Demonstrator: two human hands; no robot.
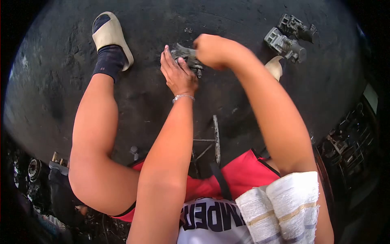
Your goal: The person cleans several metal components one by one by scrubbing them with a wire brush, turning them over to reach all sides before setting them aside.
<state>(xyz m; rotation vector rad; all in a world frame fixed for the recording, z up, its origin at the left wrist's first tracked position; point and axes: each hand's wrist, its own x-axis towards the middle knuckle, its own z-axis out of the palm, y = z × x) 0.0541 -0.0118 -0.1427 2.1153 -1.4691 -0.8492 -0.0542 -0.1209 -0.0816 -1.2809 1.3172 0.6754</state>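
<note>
1. Metal engine part (191, 62) sits on the dark floor (142, 97), straight ahead, touching both hands.
2. Left hand (178, 75) braces its near side, fingers extended.
3. Right hand (211, 51), equally near, is fisted around a grey tool (183, 49) above it.

Small grey metal part (187, 57) (greasy, partly hidden) on the dark floor

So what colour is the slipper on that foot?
Cream slide sandal over a dark sock; head view shows it best.
</note>
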